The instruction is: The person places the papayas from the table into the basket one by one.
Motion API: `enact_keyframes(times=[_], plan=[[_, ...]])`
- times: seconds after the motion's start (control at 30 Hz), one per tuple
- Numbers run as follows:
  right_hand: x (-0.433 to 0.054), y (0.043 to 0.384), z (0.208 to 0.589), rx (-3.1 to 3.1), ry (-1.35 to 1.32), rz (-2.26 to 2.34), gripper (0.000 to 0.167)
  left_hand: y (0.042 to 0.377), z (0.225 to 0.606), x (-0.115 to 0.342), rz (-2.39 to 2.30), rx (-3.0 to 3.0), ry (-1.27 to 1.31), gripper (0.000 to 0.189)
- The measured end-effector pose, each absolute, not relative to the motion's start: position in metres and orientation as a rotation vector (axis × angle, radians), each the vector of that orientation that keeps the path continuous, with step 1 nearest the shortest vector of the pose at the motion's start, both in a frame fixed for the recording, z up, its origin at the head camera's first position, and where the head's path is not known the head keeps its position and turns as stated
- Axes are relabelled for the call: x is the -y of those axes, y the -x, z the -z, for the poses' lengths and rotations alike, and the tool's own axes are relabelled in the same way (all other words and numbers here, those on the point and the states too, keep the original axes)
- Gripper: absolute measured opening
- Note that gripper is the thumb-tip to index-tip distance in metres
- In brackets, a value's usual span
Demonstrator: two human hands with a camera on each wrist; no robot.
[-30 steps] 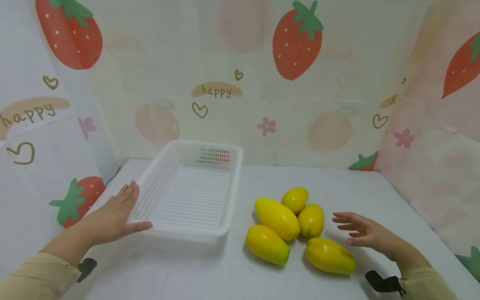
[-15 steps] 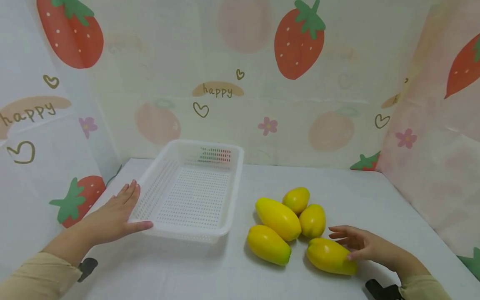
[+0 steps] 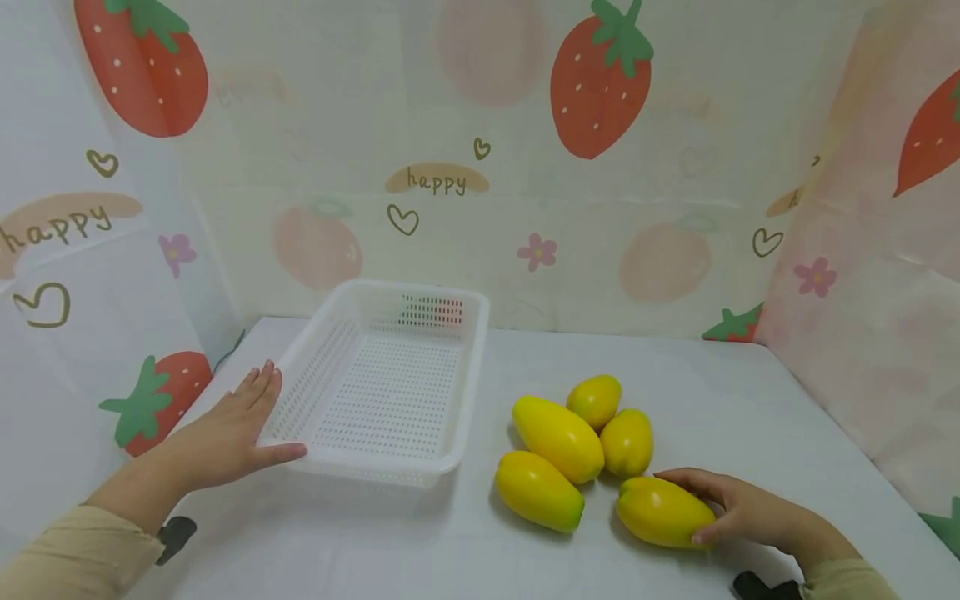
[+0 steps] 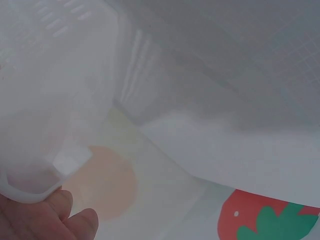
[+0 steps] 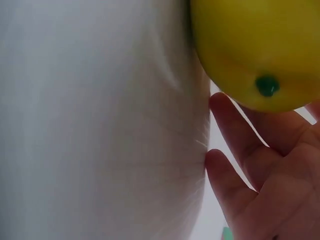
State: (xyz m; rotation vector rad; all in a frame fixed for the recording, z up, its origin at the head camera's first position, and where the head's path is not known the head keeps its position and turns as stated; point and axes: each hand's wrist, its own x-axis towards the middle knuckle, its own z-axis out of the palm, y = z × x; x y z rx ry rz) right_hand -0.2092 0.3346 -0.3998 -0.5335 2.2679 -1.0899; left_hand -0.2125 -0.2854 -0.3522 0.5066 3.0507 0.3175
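My left hand (image 3: 231, 437), fingers straight, rested on the near left corner of a white, rectangular, perforated plastic basket (image 3: 367, 468). My right hand (image 3: 753, 512), well apart from it, curled round the right end of a smooth, oval yellow fruit (image 3: 660, 512) on the white worktop (image 3: 360, 554). Four similar yellow fruits (image 3: 558, 439) lay clustered between that one and the basket.

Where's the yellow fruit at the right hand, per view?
Head: the yellow fruit is lower right, between thumb and fingers.
Left wrist: not in it.
Right wrist: upper right, cut off by the frame, dark green spot showing.
Shared landmark, head and right wrist only: the right hand.
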Motion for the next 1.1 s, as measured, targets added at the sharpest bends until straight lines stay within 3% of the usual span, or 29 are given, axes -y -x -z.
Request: enact_keyframes(times=[0.47, 1.1], plan=[[-0.3386, 0.2116, 0.4053, -2.281, 0.571, 1.093, 0.051, 0.2130, 0.3521, 0.2853, -0.335, -3.049, -0.506, 0.117], [-0.3347, 0.2138, 0.3997, -2.228, 0.612, 1.275, 0.050, 0.2129, 0.3532, 0.2844, -0.341, -3.058, -0.500, 0.117]])
